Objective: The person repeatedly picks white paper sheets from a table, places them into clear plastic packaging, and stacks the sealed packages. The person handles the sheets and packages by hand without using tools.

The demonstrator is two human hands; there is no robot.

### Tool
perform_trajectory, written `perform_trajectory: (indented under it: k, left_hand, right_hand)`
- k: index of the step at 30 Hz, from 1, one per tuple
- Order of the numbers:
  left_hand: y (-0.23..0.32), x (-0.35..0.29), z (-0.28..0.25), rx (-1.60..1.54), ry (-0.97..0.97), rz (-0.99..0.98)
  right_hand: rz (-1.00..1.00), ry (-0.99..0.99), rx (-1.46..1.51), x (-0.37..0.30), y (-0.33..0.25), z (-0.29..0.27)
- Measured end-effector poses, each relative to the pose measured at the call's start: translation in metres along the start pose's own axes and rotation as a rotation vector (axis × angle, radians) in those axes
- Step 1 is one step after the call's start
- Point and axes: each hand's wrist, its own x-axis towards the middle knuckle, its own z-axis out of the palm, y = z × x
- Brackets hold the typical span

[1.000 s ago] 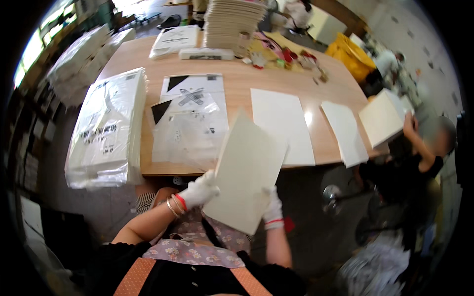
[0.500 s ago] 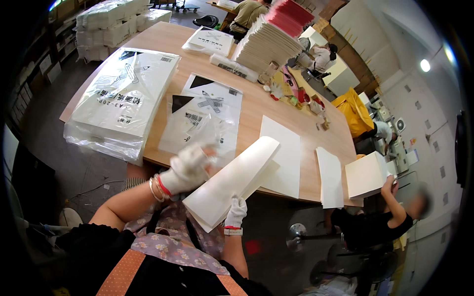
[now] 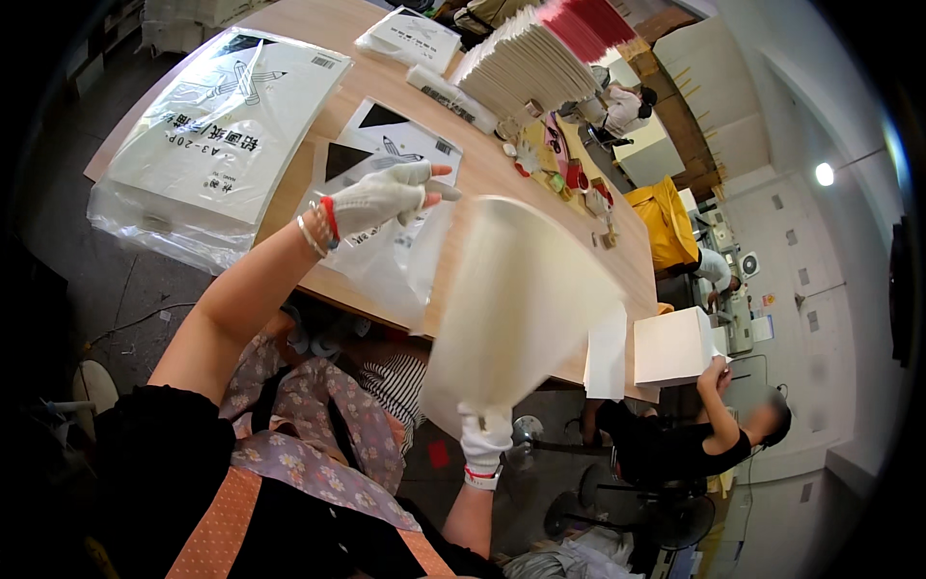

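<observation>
My right hand (image 3: 484, 436), in a white glove, grips the lower end of some large off-white paper (image 3: 526, 299). The paper bows and is blurred by motion; how many sheets it holds I cannot tell. My left hand (image 3: 386, 201), gloved with fingertips bare, is held over the table with fingers stretched out and nothing in them. Beneath it lie clear plastic bags (image 3: 400, 265) printed with a black corner and crossed pencils. More white sheets (image 3: 606, 355) lie at the table's near edge, partly behind the held paper.
A thick stack of printed plastic bags (image 3: 222, 125) fills the left of the wooden table (image 3: 333, 29). At the back stand a tall pile of white and red sheets (image 3: 526, 63) and some small tools (image 3: 569, 174). A co-worker (image 3: 675, 425) at the right handles a paper stack (image 3: 670, 347).
The paper, rolled over before, has opened out and swung up and right with my right hand. My left hand has moved up and away from it, over the bags.
</observation>
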Motion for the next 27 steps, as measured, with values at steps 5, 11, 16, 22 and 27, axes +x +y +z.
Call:
perform_trajectory:
  k: [5,11,16,22,27]
  left_hand:
    - [-0.039,0.018,-0.022,0.557,0.086,0.129]
    - [-0.062,-0.036,0.069,0.72,0.033,0.174]
    - [-0.084,-0.069,0.103,0.891,-0.141,0.081]
    - [-0.166,-0.108,0.058,1.217,-0.081,0.062]
    - [-0.206,-0.126,-0.002,2.157,-0.038,0.68]
  right_hand:
    - [-0.073,-0.345,-0.25,0.029,0.006,0.05]
    - [0.195,-0.716,-0.444,0.083,-0.031,0.07]
    - [0.316,-0.437,0.285,0.06,0.075,0.113]
    - [0.357,0.008,-0.152,0.031,0.066,0.167]
    - [0.538,-0.074,-0.138,0.072,0.085,0.19]
